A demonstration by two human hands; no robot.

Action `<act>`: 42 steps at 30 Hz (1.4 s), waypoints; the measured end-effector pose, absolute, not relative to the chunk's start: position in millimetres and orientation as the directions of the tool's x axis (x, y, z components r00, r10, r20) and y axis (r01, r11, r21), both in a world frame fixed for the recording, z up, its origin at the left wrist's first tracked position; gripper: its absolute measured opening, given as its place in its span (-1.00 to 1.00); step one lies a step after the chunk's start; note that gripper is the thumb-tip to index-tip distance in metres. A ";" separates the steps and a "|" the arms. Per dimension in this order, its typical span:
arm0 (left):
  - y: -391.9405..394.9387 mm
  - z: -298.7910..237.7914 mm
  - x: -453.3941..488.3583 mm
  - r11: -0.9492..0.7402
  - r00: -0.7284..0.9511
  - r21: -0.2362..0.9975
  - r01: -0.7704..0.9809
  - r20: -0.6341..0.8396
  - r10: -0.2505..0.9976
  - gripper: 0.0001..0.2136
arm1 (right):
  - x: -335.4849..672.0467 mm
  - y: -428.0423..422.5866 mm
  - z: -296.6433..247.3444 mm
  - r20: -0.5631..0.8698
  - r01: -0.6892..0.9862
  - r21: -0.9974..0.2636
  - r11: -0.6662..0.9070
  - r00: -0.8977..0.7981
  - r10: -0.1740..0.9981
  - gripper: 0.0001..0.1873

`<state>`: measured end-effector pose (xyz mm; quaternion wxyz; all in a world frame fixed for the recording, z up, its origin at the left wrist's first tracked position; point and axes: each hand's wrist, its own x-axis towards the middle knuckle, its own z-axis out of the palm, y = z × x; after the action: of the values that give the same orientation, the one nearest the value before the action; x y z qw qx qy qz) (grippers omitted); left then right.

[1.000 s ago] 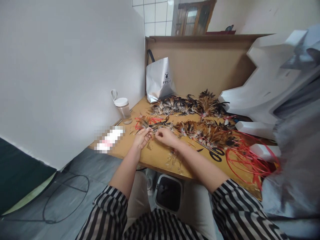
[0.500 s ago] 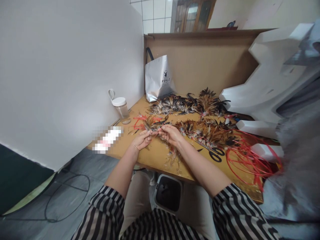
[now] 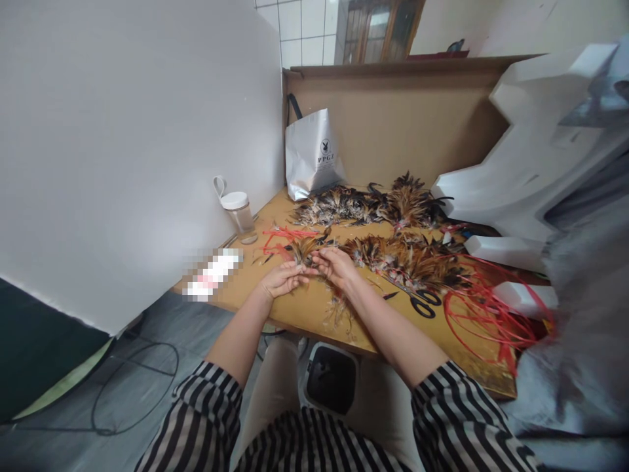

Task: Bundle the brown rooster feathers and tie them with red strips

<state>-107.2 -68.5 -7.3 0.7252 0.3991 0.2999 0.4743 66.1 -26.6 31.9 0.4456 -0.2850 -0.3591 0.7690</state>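
Observation:
A small bunch of brown and black feathers [image 3: 301,248] stands up from my left hand [image 3: 285,279], which pinches its base between thumb and fingers, palm partly turned up. Close beside it on the right, my right hand [image 3: 336,266] has its thumb and fingertips together at the bunch's edge. Whatever is between those fingertips is too small to make out. Red plastic strips [image 3: 289,233] lie on the table just behind the bunch. Right of my right hand is a row of brown feather bunches [image 3: 413,259], with black-handled scissors [image 3: 423,307] at its front edge.
Darker feather bunches [image 3: 344,206] line the back, before a silver bag [image 3: 312,157]. A lidded jar [image 3: 240,216] stands left. Tangled red strips [image 3: 484,318] and white foam [image 3: 525,298] lie right. Under the table's front edge sits a dark bin [image 3: 331,379].
My left hand has turned its palm upward and loosened its outer fingers. The feather bunch now stands more upright and shows more fully. My right hand has stayed almost in place.

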 end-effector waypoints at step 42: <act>-69.3 17.9 -67.5 0.117 0.094 0.959 0.257 -0.145 0.985 -0.80 | 106.2 -48.9 29.8 0.452 0.556 -0.308 0.772 -0.628 0.633 -0.80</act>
<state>-67.5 -69.3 17.9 0.4923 0.5521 0.5622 0.3697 106.2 -48.9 29.8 0.2769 -0.3305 -0.8996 0.0694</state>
